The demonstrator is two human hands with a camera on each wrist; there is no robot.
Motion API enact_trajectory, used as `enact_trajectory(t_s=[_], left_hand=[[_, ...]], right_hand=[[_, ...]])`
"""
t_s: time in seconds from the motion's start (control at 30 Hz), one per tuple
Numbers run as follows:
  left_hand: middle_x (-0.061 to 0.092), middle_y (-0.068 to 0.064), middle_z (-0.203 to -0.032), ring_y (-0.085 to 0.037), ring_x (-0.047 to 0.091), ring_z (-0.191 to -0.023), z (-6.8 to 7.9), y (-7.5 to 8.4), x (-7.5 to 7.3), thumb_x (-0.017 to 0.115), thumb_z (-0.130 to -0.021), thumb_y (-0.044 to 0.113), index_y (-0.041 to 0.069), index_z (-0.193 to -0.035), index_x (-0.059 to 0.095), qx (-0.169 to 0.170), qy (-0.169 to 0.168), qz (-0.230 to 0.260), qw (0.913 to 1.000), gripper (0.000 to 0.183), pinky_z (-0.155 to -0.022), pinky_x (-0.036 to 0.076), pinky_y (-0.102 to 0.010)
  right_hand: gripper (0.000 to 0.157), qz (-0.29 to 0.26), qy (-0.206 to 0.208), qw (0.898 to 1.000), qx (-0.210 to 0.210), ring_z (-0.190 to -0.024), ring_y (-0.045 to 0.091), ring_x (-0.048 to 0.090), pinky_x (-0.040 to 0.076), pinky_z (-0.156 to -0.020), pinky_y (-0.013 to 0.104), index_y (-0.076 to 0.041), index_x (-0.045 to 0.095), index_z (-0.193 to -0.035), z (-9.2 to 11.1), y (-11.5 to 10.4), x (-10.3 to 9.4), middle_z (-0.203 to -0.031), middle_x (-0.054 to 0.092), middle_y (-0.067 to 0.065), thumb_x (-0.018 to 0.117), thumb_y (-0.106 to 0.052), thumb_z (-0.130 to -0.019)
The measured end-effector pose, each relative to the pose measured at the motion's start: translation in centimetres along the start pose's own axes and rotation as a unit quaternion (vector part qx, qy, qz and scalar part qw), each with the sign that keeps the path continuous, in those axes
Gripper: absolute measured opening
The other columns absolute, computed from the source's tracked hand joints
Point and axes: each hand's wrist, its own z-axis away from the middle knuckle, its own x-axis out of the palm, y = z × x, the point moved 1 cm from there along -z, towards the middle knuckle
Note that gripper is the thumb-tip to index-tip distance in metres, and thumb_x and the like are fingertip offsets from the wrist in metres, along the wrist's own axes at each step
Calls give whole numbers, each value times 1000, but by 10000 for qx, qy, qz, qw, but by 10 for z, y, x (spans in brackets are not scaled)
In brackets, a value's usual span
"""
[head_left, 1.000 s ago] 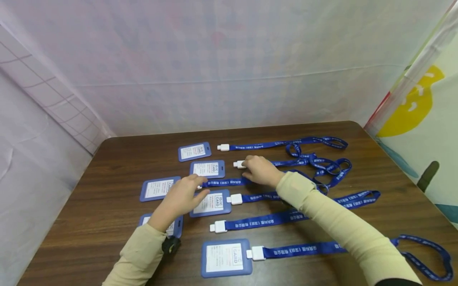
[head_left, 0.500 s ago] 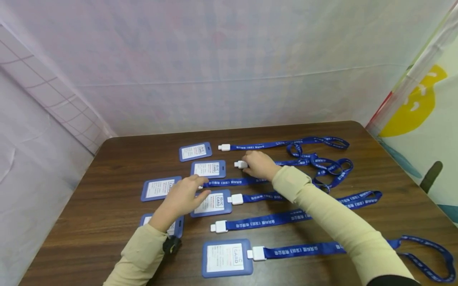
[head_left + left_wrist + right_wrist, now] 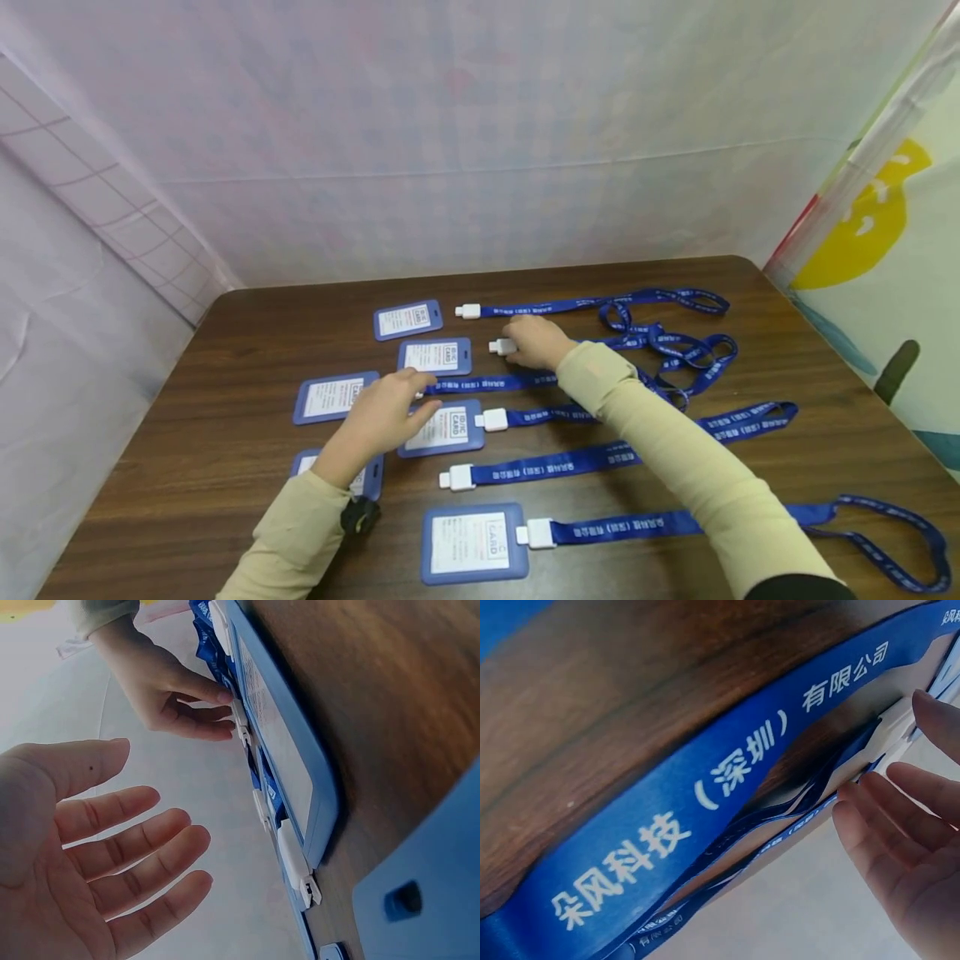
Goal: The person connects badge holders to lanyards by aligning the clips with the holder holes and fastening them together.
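Observation:
In the head view my right hand (image 3: 538, 342) pinches the white clip (image 3: 502, 346) of a blue lanyard (image 3: 633, 340) in the second row from the back. The left wrist view shows its thumb and fingertips at this clip (image 3: 239, 716); in the right wrist view part of the clip is hidden. A blue badge holder (image 3: 433, 356) lies just left of the clip, apart from it. My left hand (image 3: 384, 412), fingers loosely spread, hovers between a badge holder at left (image 3: 330, 398) and another joined to a lanyard (image 3: 447, 427). Its palm (image 3: 45, 862) holds nothing.
Farthest back lie another badge holder (image 3: 408, 320) and a separate lanyard (image 3: 540, 308). Nearest me, a holder (image 3: 474, 542) is joined to its lanyard (image 3: 622, 527). One holder (image 3: 372, 477) is partly under my left wrist. A loose lanyard (image 3: 555, 464) crosses the brown table (image 3: 187, 467).
My right forearm and wrist have swung slightly left, while the fingers stay at the same clip. The left hand and the badge holders have kept their places.

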Motion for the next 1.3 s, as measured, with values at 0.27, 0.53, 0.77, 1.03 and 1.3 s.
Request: enact_trajectory(t_s=[0.27, 0.53, 0.77, 1.03, 1.3], left_hand=[[64, -12, -94, -23, 61, -75, 1, -2, 1, 65, -83, 22, 2, -106, 63, 57, 78, 37, 9999, 31, -63, 52, -35], [64, -12, -93, -22, 61, -73, 2, -3, 0, 66, -82, 21, 1, -104, 63, 107, 158, 69, 9998, 30, -61, 52, -34], [64, -13, -94, -22, 61, -72, 3, -4, -2, 66, -83, 20, 1, -105, 63, 38, 140, 133, 9998, 30, -61, 52, -34], [63, -15, -101, -25, 63, -79, 1, -7, -7, 64, -84, 21, 0, -107, 61, 0, 233, 270, 9994, 31, -64, 53, -35], [63, -12, -95, -26, 61, -81, -8, -15, -10, 67, -81, 18, 1, -104, 62, 67, 732, 82, 9973, 29, -67, 52, -39]], right_hand=[[21, 7, -61, 10000, 24, -82, 26, 58, 49, -75, 37, -2, 66, -89, -6, -3, -1, -86, 63, 9, 72, -16, -74], [16, 91, -21, 10000, 15, -79, 26, 59, 51, -72, 37, -3, 66, -84, -8, -4, 3, -83, 63, 9, 71, -13, -74], [13, 86, 4, 9999, 99, -78, 26, 59, 51, -72, 37, -3, 66, -84, -11, -5, 5, -82, 63, 10, 70, -12, -75], [13, -117, 12, 9996, 251, -77, 26, 58, 50, -73, 37, -2, 65, -81, -14, -7, 3, -79, 63, 9, 72, -9, -72], [16, -228, 15, 9994, 268, -78, 26, 58, 49, -74, 36, 0, 64, -80, -14, -6, 0, -79, 62, 10, 74, -8, -70]])
